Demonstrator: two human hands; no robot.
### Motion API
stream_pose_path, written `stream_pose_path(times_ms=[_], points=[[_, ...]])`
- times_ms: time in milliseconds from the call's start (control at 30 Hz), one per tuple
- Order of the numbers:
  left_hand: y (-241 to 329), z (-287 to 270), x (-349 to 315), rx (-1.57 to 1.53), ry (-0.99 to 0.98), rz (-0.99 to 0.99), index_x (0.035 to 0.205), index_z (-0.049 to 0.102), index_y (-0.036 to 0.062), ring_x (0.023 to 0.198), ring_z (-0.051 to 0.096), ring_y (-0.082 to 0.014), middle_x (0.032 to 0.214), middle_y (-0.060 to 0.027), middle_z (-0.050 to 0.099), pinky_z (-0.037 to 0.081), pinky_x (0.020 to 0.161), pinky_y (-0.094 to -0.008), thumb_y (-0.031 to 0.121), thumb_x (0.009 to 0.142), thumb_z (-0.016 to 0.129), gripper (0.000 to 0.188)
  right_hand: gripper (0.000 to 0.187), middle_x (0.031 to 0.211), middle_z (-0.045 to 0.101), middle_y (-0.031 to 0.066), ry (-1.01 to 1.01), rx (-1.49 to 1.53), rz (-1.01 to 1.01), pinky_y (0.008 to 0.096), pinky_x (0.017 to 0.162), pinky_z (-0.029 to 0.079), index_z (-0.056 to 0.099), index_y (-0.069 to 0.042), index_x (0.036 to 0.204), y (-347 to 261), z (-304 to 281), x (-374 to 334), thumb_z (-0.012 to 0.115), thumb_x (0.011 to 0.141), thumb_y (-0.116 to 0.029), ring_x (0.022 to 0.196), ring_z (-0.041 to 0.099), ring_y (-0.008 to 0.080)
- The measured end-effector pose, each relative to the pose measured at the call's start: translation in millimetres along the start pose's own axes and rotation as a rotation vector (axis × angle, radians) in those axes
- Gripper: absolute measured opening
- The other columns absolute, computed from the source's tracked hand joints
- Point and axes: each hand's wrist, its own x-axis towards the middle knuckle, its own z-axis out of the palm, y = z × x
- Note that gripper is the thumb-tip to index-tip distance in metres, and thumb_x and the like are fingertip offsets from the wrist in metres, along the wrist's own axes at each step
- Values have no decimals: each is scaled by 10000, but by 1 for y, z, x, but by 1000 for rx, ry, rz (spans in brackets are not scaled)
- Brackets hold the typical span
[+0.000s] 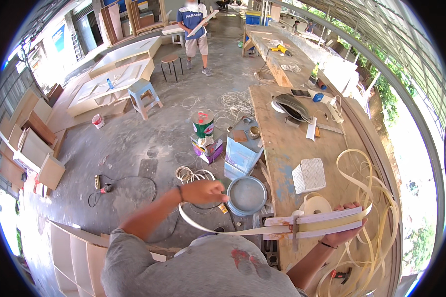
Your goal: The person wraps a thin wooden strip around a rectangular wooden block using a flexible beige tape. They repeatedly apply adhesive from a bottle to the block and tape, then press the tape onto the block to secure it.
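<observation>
My left hand, its fingers curled in, is held out over the floor left of the workbench; anything inside it is hidden. A long cream edging strip curves from under my left wrist into a narrow wooden guide with two white rails. A metal clamp-like piece crosses this guide near its left end. My right hand wraps around the guide's right end, fingers over the far edge and palm on the near side. Loose loops of pale strip spill from that end onto the workbench.
On the bench lie a woven white block, a strip roll and a black-and-red tool. Beside it stand a blue-grey basin, a green can and coiled strip. A person carries a board farther off.
</observation>
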Motion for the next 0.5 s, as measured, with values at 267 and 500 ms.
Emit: stream_pose_path(times_ms=[267, 500], points=[[105, 89, 79, -139, -331, 451, 1251, 483, -8, 999, 583, -186, 1093, -124, 615, 458, 848, -316, 516, 850, 626, 676, 379, 1114, 520, 35, 61, 52, -87, 427, 808, 439, 516, -99, 1176, 28, 16, -6, 431, 968, -404, 998, 539, 188], [129, 97, 87, -104, -406, 460, 1160, 528, -15, 882, 583, -147, 951, -101, 626, 457, 761, -294, 522, 840, 641, 635, 438, 1268, 528, 31, -54, -108, -138, 448, 947, 383, 472, -115, 1321, 5, 8, -19, 455, 970, -378, 1189, 466, 200]])
